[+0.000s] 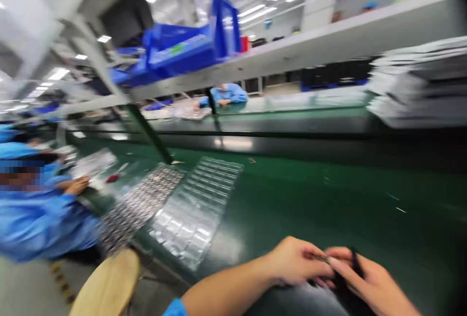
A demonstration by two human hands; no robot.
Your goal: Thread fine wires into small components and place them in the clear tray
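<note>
My left hand point(301, 262) and my right hand point(368, 277) meet low on the right, above the near part of the green work surface point(292, 204). The fingers of both are pinched together at one small thing, which is too blurred and covered to name. A black, strap-like thing point(355, 263) shows against my right hand, and more dark material lies below the fingers. Whether these belong together I cannot tell. To the left of my hands lies a clear plastic blister tray point(204, 199) with rows of hollows.
A tray packed with small parts point(146, 199) lies beyond the clear one. A person in blue point(44, 219) sits at left, near a round wooden stool point(107, 284). Blue bins point(182, 56) rest on the overhead shelf. White sheets point(419, 82) are stacked at right.
</note>
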